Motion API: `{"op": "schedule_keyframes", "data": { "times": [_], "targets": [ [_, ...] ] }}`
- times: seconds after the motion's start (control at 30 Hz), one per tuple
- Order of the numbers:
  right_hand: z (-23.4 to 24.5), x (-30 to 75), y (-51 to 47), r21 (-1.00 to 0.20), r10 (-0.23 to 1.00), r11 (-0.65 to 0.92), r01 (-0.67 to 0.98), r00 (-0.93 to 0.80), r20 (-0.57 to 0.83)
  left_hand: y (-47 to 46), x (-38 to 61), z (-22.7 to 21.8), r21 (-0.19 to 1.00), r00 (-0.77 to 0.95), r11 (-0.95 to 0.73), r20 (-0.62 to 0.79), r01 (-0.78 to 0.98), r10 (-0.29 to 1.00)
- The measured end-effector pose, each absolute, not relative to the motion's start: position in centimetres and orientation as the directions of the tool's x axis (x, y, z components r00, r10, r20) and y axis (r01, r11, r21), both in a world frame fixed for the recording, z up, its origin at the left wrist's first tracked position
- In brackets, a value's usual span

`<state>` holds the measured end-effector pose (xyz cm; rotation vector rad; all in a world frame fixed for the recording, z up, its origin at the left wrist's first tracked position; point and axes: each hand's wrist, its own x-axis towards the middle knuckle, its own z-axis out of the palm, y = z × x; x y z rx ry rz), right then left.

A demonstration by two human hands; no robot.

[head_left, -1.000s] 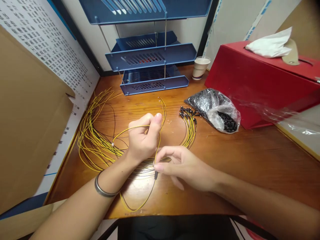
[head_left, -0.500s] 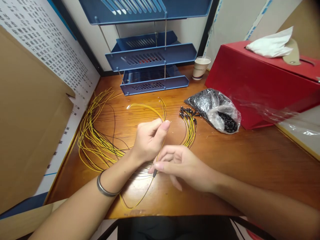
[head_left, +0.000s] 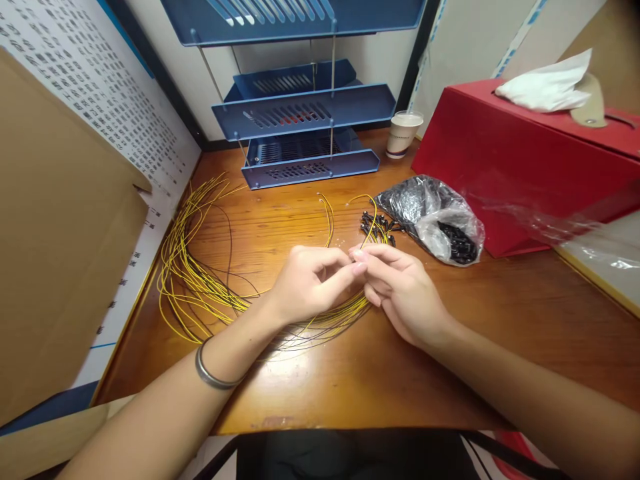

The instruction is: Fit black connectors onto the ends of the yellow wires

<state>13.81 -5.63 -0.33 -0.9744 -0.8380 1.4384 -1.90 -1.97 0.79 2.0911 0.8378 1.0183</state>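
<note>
My left hand [head_left: 313,283] and my right hand [head_left: 407,290] meet at the fingertips above the middle of the table, both closed in a pinch. From between them a thin yellow wire [head_left: 373,220] rises and curls over to the left. What else lies inside the pinch is hidden by the fingers. Under and behind my hands runs a loose bundle of yellow and black wires [head_left: 200,293], coiled widely at the left. Its ends with small black fittings [head_left: 383,230] lie just beyond my right hand. Separate yellow wire ends [head_left: 329,217] stick up behind my left hand.
A clear plastic bag [head_left: 425,213] of small black parts lies open beyond my right hand. Behind it stand a paper cup [head_left: 401,137] and a red box [head_left: 525,167] with tissue. A blue tiered tray rack [head_left: 310,170] is at the back, cardboard [head_left: 65,233] at the left.
My left hand has lowered and my right hand has moved up and right, so their fingertips now meet. The black piece on the wire is now out of sight, and the wire end has shifted right.
</note>
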Motion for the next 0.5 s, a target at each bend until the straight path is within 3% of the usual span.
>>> {"op": "schedule_keyframes", "data": {
  "times": [0.2,0.33,0.5],
  "targets": [
    [0.6,14.6,-4.6,-0.905,0.996,0.026,-0.425,0.091,-0.014,-2.1,-1.7,0.3,0.748,0.584,-0.611,0.382,0.260,0.716],
    [0.6,15.4,-3.8,-0.927,0.977,0.132,-0.351,0.204,0.062,-2.1,-1.7,0.0,0.666,0.628,-0.703,0.441,0.251,0.641],
    [0.7,15.9,-3.8,-0.954,0.974,0.168,-0.249,0.189,0.122,-2.0,-1.8,-0.3,0.611,0.617,-0.760,0.516,0.222,0.595]
  ]
}}
